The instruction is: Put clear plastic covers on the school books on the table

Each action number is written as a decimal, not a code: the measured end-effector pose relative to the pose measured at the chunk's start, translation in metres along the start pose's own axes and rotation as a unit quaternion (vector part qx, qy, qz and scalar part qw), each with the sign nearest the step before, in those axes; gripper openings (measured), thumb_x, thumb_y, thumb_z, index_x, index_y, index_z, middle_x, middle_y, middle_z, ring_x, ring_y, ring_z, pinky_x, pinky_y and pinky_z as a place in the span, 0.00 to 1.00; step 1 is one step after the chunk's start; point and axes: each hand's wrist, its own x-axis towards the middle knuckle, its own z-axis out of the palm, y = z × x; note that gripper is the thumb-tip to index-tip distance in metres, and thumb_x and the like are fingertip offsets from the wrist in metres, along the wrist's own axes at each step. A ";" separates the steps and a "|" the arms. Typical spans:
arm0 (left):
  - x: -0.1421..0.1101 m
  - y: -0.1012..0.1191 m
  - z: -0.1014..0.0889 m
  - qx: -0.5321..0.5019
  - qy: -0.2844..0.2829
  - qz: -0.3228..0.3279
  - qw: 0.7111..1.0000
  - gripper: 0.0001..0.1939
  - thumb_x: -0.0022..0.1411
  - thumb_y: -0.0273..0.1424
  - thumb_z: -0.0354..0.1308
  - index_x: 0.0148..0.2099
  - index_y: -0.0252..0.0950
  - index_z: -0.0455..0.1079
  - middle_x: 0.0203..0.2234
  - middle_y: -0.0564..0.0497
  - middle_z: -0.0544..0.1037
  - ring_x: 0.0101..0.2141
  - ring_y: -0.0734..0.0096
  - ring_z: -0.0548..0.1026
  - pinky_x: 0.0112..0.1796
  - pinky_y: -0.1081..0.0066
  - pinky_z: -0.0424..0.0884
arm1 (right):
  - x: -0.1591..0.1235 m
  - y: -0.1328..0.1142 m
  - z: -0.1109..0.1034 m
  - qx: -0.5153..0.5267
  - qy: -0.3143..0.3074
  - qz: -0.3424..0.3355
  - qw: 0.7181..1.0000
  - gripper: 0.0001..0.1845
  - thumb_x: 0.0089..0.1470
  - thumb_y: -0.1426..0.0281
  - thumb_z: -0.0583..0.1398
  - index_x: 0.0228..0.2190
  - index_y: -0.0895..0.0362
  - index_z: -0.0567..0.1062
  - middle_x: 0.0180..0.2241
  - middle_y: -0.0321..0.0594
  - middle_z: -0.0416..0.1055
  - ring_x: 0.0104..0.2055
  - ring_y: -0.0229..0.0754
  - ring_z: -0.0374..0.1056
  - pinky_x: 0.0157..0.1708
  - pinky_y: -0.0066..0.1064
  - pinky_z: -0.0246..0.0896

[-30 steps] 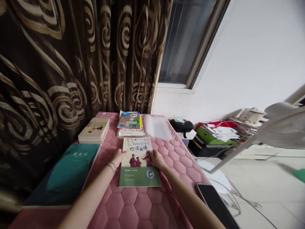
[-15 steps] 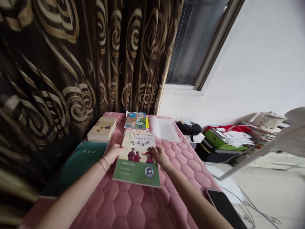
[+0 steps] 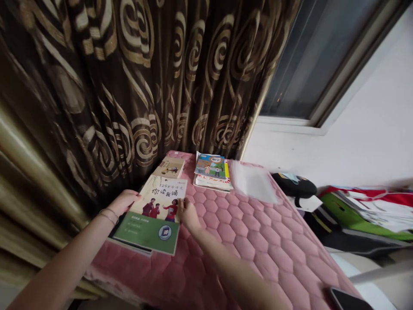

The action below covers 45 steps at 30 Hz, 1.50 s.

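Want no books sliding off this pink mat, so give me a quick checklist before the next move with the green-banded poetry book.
Both hands on it: ok, the left hand and right hand are at opposite edges of the poetry book.
Squared on the dark book beneath: not ok, it sits offset.
Gap to the beige book behind: cannot tell.
Dark book overhanging the pink quilted mat by the curtain: cannot tell.
Phone away from the hands: ok, at the mat's far corner.
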 end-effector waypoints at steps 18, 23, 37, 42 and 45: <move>0.061 -0.056 -0.036 0.311 0.164 0.064 0.934 0.15 0.52 0.28 0.60 0.44 0.32 0.73 0.37 0.42 0.81 0.35 0.65 0.79 0.32 0.75 0.68 | -0.011 0.000 0.069 -0.119 -0.057 0.045 0.990 0.16 0.62 0.70 0.47 0.48 0.61 0.66 0.38 0.50 0.77 0.41 0.44 0.74 0.38 0.30 0.66; 0.059 -0.054 -0.032 0.375 0.163 0.086 0.908 0.13 0.55 0.28 0.58 0.43 0.31 0.74 0.40 0.38 0.80 0.42 0.60 0.77 0.40 0.73 0.67 | -0.011 -0.002 0.067 -0.146 -0.058 0.062 0.986 0.17 0.63 0.69 0.46 0.47 0.61 0.67 0.37 0.50 0.77 0.41 0.45 0.75 0.38 0.31 0.65; 0.051 -0.057 -0.027 0.430 0.150 0.120 0.882 0.11 0.57 0.28 0.56 0.39 0.31 0.77 0.38 0.39 0.81 0.40 0.60 0.78 0.39 0.72 0.68 | -0.013 -0.004 0.059 -0.180 -0.077 0.079 0.977 0.18 0.62 0.66 0.47 0.47 0.60 0.69 0.39 0.54 0.77 0.42 0.49 0.74 0.39 0.35 0.64; 0.049 -0.059 -0.025 0.434 0.162 0.128 0.877 0.12 0.57 0.27 0.54 0.40 0.31 0.78 0.35 0.38 0.81 0.40 0.57 0.78 0.39 0.70 0.68 | -0.021 0.002 0.056 -0.171 -0.095 0.048 0.979 0.19 0.63 0.66 0.45 0.49 0.61 0.67 0.39 0.52 0.77 0.41 0.47 0.74 0.37 0.32 0.64; 0.047 -0.060 -0.023 0.438 0.165 0.128 0.875 0.14 0.59 0.28 0.53 0.41 0.31 0.78 0.36 0.38 0.81 0.41 0.57 0.77 0.40 0.69 0.68 | -0.025 0.002 0.057 -0.178 -0.104 0.054 0.977 0.19 0.63 0.67 0.45 0.49 0.62 0.67 0.38 0.54 0.77 0.41 0.49 0.74 0.37 0.33 0.64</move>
